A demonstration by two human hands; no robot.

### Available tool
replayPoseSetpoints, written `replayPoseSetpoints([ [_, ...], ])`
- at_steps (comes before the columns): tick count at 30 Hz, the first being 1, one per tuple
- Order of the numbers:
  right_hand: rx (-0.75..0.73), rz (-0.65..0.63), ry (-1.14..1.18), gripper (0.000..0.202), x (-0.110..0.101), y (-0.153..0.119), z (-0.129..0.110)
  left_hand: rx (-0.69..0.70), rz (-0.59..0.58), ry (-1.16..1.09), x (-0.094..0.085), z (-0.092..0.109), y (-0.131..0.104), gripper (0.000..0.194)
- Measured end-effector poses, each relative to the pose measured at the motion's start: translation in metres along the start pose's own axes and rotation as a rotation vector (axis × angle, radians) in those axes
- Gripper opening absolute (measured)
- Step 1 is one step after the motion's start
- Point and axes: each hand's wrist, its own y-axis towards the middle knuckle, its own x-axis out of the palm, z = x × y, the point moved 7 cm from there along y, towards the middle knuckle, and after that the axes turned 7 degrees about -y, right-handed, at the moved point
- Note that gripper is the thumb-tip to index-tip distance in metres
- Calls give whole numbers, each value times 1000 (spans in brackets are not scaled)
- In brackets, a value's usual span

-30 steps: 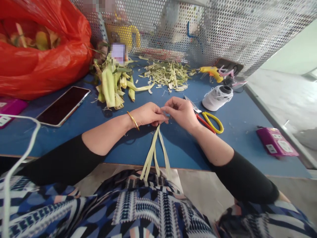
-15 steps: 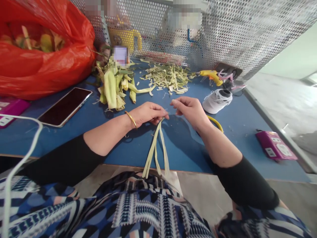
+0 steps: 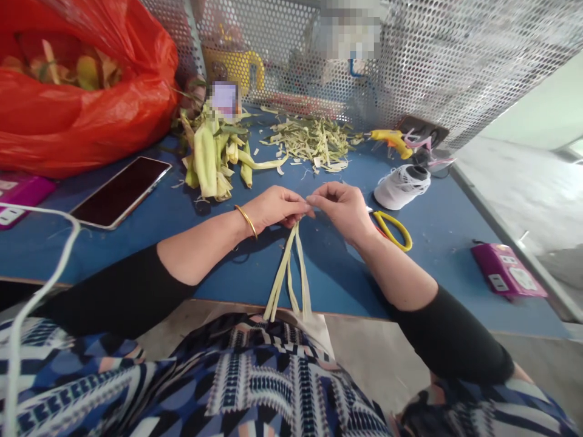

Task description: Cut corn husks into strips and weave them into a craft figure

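Several pale green husk strips (image 3: 289, 273) hang down from my left hand (image 3: 277, 207), which pinches their top ends between thumb and fingers. Their lower ends reach over the table's front edge. My right hand (image 3: 337, 206) is closed in a pinch, its fingertips meeting those of my left hand at the top of the strips. Whatever lies between the right fingertips is too small to make out. Behind my hands lie a bunch of green husks (image 3: 207, 158) and a pile of shredded husk bits (image 3: 319, 142).
Left of the husks are a red plastic bag (image 3: 91, 127), a phone (image 3: 122, 193) and a purple box (image 3: 22, 194). Yellow-handled scissors (image 3: 395, 230), a white shoe (image 3: 401, 186), a yellow glue gun (image 3: 392, 141) and another purple box (image 3: 507, 270) are on the right. Perforated metal mesh (image 3: 282, 48) stands behind.
My right hand has moved left and its fingertips have come together with my left hand's. More of the yellow-handled scissors shows beside my right wrist.
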Motion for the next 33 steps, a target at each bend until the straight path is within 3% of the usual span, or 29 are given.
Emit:
replayPoseSetpoints([
  [7, -87, 71, -109, 15, -6, -1, -7, -73, 120, -132, -8, -2, 1, 10],
  [12, -177, 105, -182, 18, -10, -5, -17, -44, 114, -219, -11, -2, 2, 9],
  [17, -247, 21, -206, 23, -6, -7, -25, -23, 144, -205, -16, -2, 3, 18],
  [24, -201, -151, -171, 18, 1, -5, -18, 72, 146, -39, -19, 9, 1, 14],
  [27, -142, -92, -69, 9, -4, -1, -11, 106, 129, 16, -19, 15, -1, 13],
  [30, -80, -77, 96, 34, -3, 2, -2, 125, 91, 50, -16, 19, -3, 13],
  [33, -75, -234, 220, 44, 12, 2, -1, 152, 51, 63, -13, 23, -4, 14],
])
